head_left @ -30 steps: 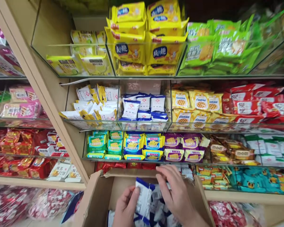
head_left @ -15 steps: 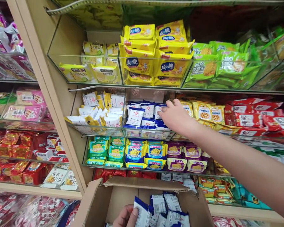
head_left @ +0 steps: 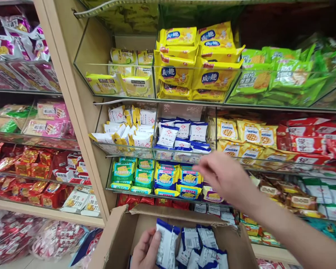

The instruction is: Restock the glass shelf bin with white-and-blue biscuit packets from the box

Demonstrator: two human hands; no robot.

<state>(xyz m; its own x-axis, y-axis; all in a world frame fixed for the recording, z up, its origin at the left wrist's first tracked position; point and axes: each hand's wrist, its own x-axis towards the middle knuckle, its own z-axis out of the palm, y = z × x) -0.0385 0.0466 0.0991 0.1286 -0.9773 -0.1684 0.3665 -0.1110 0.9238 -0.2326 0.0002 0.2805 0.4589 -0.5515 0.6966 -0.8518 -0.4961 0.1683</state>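
My left hand (head_left: pixel 146 248) pinches a white and blue snack packet (head_left: pixel 167 244) between thumb and fingers, inside an opened cardboard box (head_left: pixel 119 233). More packets of the same kind (head_left: pixel 207 236) lie loose in the box, beside the held one. Out in front of the shelves, above the box, is my right hand (head_left: pixel 226 177), slightly blurred, its fingers loosely bent and apart with nothing seen in them. Just behind and above it, a clear shelf compartment holds matching white and blue packets (head_left: pixel 168 136), stacked in rows.
White and yellow packets (head_left: pixel 141 140) fill the compartment on the left, cookie packets (head_left: pixel 232 129) the one on the right. Yellow packs (head_left: pixel 211 76) sit on the shelf above, green and blue cracker packs (head_left: pixel 166 177) below. A wooden upright (head_left: pixel 72 108) divides the shelving. Clear fronts edge the shelves.
My right hand has drawn back from the white and blue packets on the shelf and come down toward the box. My left hand still grips its packet. The view has shifted slightly left.
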